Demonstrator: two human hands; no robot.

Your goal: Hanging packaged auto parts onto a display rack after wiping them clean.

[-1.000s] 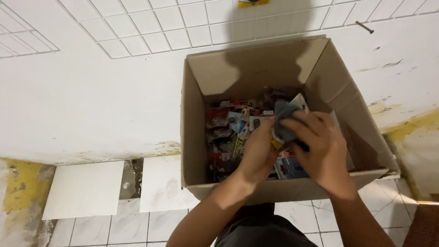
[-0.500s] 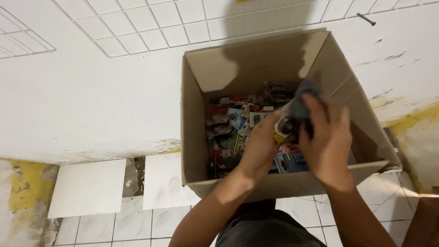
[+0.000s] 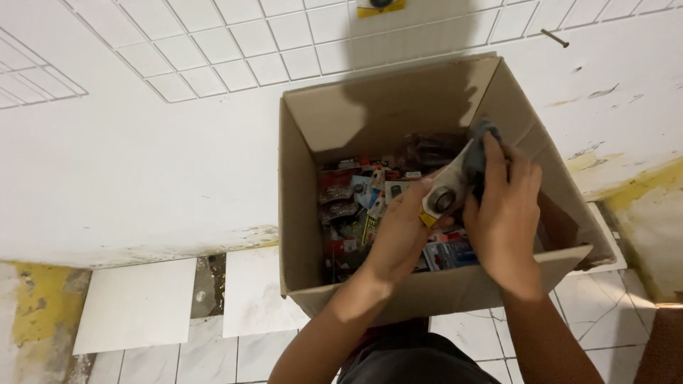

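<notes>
tiled floor [image 3: 142, 313], open cardboard box [image 3: 313, 213] of packets. left hand [image 3: 402, 235] and right hand [image 3: 501, 206] fingers closed around a flat packet [image 3: 449, 186] above the box contents.

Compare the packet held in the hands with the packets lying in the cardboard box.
The held packet is lifted above the box floor, gripped by the left hand and right hand; the packets in the box lie loose in a heap. The held packet looks pale grey with a round dark item and a yellow corner; the heaped ones show mostly red, blue and black. Both sit within the walls of the cardboard box, and both look like small flat retail packs.
</notes>
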